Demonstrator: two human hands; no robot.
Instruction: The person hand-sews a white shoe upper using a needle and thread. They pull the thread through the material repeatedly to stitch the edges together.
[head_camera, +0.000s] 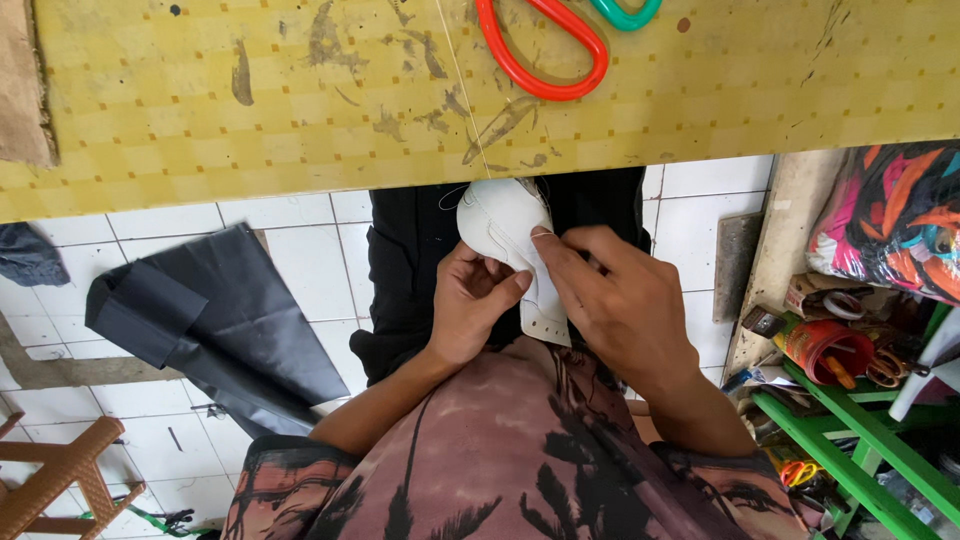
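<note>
Right at the centre of the frame, just below the yellow table (300, 110) edge, one white shoe upper (500, 225) is held over the lap. It's pinched by the left hand (470, 305), thumb and fingers closed on its lower edge, while the right hand (620, 300) is laid over the punched strip with its fingertips pressed flat. Probably best if the piece is kept taut and the thread (462, 90) running up across the table isn't snagged. Counted: two scissor handles at top centre, one red (545, 60), one green (625, 12). One black sheet (215, 320) on the tiles at left, one red cup (828, 350) at right.
</note>
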